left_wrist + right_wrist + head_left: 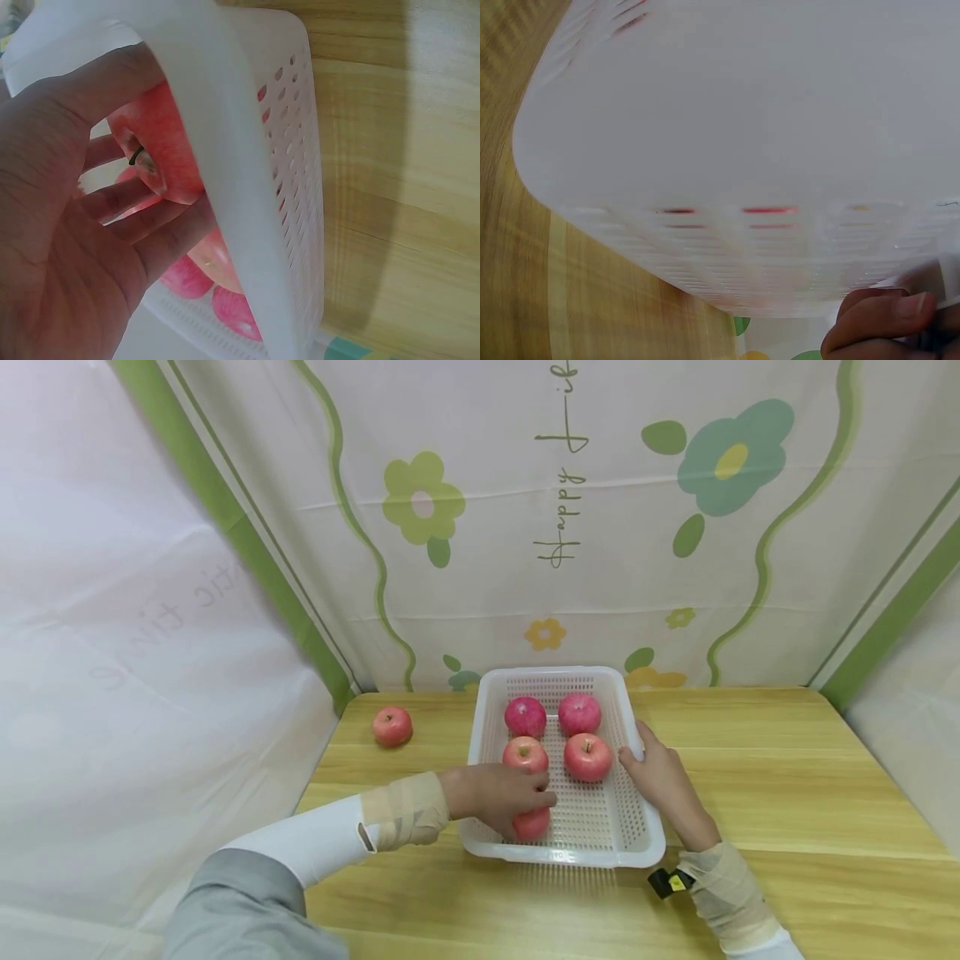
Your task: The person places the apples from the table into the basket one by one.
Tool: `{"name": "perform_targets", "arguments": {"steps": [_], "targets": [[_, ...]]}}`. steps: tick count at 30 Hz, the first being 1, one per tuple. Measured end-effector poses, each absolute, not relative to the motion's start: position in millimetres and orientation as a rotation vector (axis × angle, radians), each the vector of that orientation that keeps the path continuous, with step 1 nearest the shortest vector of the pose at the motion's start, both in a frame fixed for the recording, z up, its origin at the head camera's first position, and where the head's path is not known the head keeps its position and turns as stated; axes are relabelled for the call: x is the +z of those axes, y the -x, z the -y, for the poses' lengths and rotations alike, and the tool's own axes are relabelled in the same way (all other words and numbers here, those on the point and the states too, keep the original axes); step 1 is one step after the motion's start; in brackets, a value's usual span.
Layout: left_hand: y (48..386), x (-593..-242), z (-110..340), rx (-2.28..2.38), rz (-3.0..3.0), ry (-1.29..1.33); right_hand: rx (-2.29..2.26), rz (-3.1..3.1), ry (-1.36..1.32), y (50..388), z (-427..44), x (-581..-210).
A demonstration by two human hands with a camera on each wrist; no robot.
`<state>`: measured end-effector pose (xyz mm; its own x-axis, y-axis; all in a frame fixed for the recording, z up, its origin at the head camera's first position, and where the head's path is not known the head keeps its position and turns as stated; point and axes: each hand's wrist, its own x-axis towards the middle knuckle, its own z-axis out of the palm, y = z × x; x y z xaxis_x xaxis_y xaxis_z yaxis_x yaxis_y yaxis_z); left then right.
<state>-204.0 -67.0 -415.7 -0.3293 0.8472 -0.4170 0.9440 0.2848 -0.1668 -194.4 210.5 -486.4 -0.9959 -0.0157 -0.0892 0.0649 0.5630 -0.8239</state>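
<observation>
A white perforated plastic basket [570,856] stands on the wooden table with several red apples in it. Reaching over its left rim, my left hand [498,793] curls its fingers round the apple [531,825] at the near left. In the left wrist view that apple [157,142] lies between thumb and fingers, its stem showing, close inside the basket wall. My right hand [663,777] grips the right rim, thumb over the edge. In the right wrist view its curled fingers [877,322] show at the lower right, beside the basket's outer wall [727,135].
One more apple [392,727] sits on the table [787,793] left of the basket, near the back edge. Behind stands a white curtain [487,568] printed with flowers, with further curtain at both sides. A black strap piece [667,882] hangs at my right wrist.
</observation>
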Motion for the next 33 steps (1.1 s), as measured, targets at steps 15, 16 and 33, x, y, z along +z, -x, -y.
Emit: {"name": "perform_targets", "arguments": {"steps": [15,16,33], "targets": [[204.5,-422.2,64.1,-0.574,-2.300,-1.585,-1.448,-2.720,-0.018,195.3,-208.6,-486.1],[204.8,-423.2,64.0,-0.574,-2.300,-1.590,-1.449,-2.719,-0.017,195.4,-208.6,-486.1],[207.4,-418.6,61.9,-0.456,-2.316,-1.494,-1.434,-2.720,-0.040,193.9,-209.7,-486.7]]}}
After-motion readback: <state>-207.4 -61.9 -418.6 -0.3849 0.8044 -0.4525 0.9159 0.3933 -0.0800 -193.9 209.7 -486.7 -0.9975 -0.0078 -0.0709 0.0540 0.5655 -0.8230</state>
